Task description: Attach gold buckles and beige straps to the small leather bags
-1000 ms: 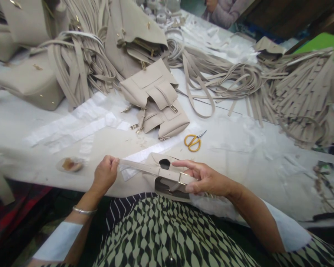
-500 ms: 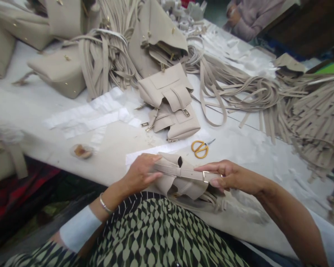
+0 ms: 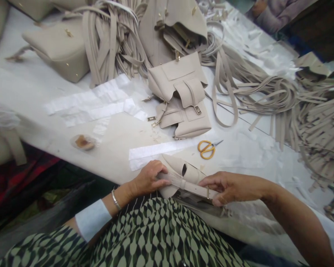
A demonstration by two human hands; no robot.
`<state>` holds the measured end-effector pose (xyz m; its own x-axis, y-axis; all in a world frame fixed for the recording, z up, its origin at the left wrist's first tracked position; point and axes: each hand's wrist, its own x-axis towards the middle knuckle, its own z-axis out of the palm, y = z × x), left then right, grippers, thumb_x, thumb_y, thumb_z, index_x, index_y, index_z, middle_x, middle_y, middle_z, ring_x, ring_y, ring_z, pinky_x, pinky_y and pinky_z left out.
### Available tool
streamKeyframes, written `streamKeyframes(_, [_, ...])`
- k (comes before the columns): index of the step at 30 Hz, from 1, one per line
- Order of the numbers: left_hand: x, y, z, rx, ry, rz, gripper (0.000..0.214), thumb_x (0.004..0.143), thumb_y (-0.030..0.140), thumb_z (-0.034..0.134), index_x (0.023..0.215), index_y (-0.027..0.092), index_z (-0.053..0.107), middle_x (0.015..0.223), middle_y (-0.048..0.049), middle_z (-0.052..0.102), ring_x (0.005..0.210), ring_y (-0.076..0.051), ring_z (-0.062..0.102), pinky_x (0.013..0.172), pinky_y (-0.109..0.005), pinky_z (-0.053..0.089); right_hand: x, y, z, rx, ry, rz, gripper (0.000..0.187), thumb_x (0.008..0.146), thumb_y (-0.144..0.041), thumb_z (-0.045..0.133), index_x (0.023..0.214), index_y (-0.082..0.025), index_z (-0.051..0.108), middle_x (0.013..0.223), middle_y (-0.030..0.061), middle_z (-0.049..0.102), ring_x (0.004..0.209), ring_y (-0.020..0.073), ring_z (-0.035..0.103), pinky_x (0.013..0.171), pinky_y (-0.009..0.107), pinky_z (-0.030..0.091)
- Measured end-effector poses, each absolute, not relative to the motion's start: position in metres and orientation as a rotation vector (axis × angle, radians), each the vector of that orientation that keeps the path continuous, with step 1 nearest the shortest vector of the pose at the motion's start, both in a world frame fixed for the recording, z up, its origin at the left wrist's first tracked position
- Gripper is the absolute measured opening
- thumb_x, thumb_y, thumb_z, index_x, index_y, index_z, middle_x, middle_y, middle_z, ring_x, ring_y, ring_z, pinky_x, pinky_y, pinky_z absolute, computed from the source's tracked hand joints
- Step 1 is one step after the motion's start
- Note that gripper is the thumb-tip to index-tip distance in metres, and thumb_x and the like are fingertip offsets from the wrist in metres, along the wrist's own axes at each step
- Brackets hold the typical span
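A beige strap with a metal buckle stretches between my two hands, close to the front of my body. My left hand pinches its left end between thumb and fingers. Near the buckle, my right hand grips the other end. Under the strap lies a beige bag piece with a dark oval opening; its lower part is hidden by my hands and the strap. Scissors with yellow handles rest on the table just beyond.
Two small beige bags with metal clasps lie past the scissors. Bundles of straps spread to the right, more hang at the back. White paper strips and a small dish are on the left. Another person's sleeve shows at the far right.
Both hands and the strap have come slightly lower and right in view, and the strap now slants more. The camera view has shifted, too. Both hands keep their hold.
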<state>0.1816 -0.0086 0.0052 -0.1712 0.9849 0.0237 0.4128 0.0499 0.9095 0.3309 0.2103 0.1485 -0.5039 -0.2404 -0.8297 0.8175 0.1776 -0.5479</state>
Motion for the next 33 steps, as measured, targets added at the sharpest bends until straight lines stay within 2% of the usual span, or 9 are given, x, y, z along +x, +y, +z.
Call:
streamKeyframes(3, [0.189,-0.011,0.002,1.397,1.654,1.082,0.026,0.083,0.043,0.053,0.079,0.017,0.053,0.077,-0.0039,0.056,0.077,-0.018,0.048,0.076,-0.033,0.037,0.312,0.199,0.132,0.644,1.483,-1.555,0.046,0.074,-0.044,0.063,0.109,-0.016,0.059,0.072,-0.0012,0.057,0.064,0.013,0.052,0.057,0.022,0.041])
streamKeyframes(6, [0.192,-0.013,-0.002,1.422,1.657,1.066,0.025,0.087,0.04,0.047,0.077,0.017,0.053,0.075,-0.004,0.056,0.075,-0.018,0.048,0.075,-0.033,0.036,0.292,0.181,0.114,0.707,1.554,-1.454,0.033,0.075,-0.044,0.06,0.085,-0.013,0.06,0.065,-0.0023,0.052,0.057,0.0105,0.045,0.05,0.02,0.036])
streamKeyframes(9, [0.193,-0.019,-0.006,1.532,1.619,1.078,0.027,0.09,0.036,0.04,0.076,0.017,0.055,0.073,-0.0052,0.058,0.073,-0.018,0.049,0.073,-0.033,0.036,0.278,0.161,0.102,0.711,1.54,-1.27,0.023,0.073,-0.035,0.06,0.064,-0.014,0.057,0.056,-0.0014,0.051,0.051,0.0104,0.044,0.046,0.021,0.034])
streamKeyframes(13, [0.196,-0.024,-0.004,1.52,1.636,1.046,0.027,0.091,0.033,0.038,0.081,0.018,0.059,0.073,-0.0051,0.062,0.07,-0.017,0.053,0.07,-0.031,0.037,0.278,0.15,0.097,0.841,1.445,-1.27,0.017,0.074,-0.028,0.053,0.064,-0.015,0.057,0.055,0.0011,0.055,0.049,0.0126,0.048,0.046,0.023,0.038])
streamKeyframes(18, [0.193,-0.017,0.013,1.279,1.693,0.952,0.021,0.086,0.035,0.046,0.084,0.02,0.06,0.072,-0.0023,0.063,0.066,-0.016,0.054,0.063,-0.027,0.038,0.292,0.149,0.096,0.802,1.874,-1.023,0.017,0.067,-0.032,0.062,0.065,-0.016,0.057,0.06,0.0018,0.057,0.055,0.0133,0.048,0.048,0.022,0.034])
streamKeyframes(25, [0.184,-0.006,0.027,1.428,1.65,0.717,0.014,0.085,0.03,0.05,0.079,0.018,0.056,0.077,-0.0032,0.061,0.07,-0.018,0.055,0.063,-0.028,0.038,0.301,0.139,0.1,0.703,2.096,-0.84,0.02,0.07,-0.034,0.058,0.062,-0.016,0.057,0.056,0.0021,0.057,0.053,0.013,0.047,0.049,0.023,0.03])
streamKeyframes(29, [0.187,-0.005,0.027,1.37,1.645,0.732,0.013,0.084,0.029,0.05,0.08,0.018,0.056,0.077,-0.0021,0.06,0.071,-0.017,0.055,0.064,-0.027,0.039,0.303,0.137,0.103,0.671,2.153,-0.845,0.019,0.074,-0.029,0.056,0.061,-0.016,0.056,0.056,0.0016,0.057,0.051,0.0116,0.045,0.049,0.022,0.029])
streamKeyframes(33, [0.189,-0.001,0.03,1.312,1.573,0.812,0.015,0.086,0.029,0.048,0.083,0.017,0.058,0.08,-0.0022,0.06,0.073,-0.015,0.055,0.067,-0.026,0.04,0.305,0.139,0.104,0.683,2.071,-0.98,0.021,0.078,-0.024,0.054,0.059,-0.015,0.055,0.056,0.0011,0.059,0.052,0.0108,0.049,0.05,0.021,0.03])
